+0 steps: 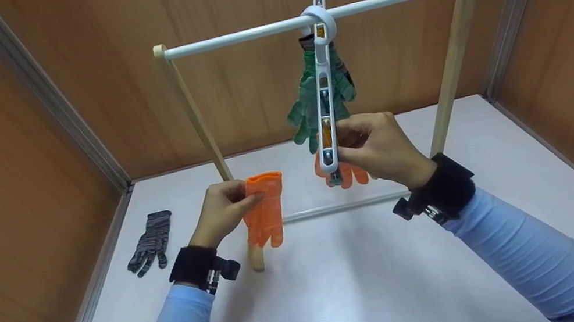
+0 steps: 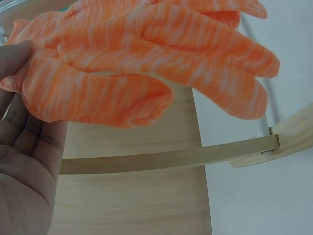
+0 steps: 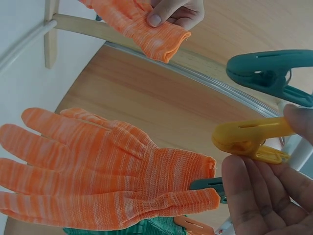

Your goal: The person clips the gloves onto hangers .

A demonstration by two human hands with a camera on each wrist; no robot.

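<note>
Over the white tabletop (image 1: 345, 292), two hands work at a peg hanger.

Nearest, the left hand (image 1: 220, 213) pinches a loose orange glove (image 1: 266, 209) by its cuff; the right hand (image 1: 376, 148) squeezes a yellow peg (image 3: 247, 139) on the white hanger (image 1: 325, 101), where another orange glove (image 3: 102, 169) and a green glove (image 1: 306, 101) hang. Farther left lies a grey glove (image 1: 151, 242). If the hanger swings on the rail (image 1: 241, 35), the cuff may miss the peg.

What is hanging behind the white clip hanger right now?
Behind the white clip hanger hang a green glove and, lower, an orange glove. The right hand covers most of that orange glove in the head view.
</note>
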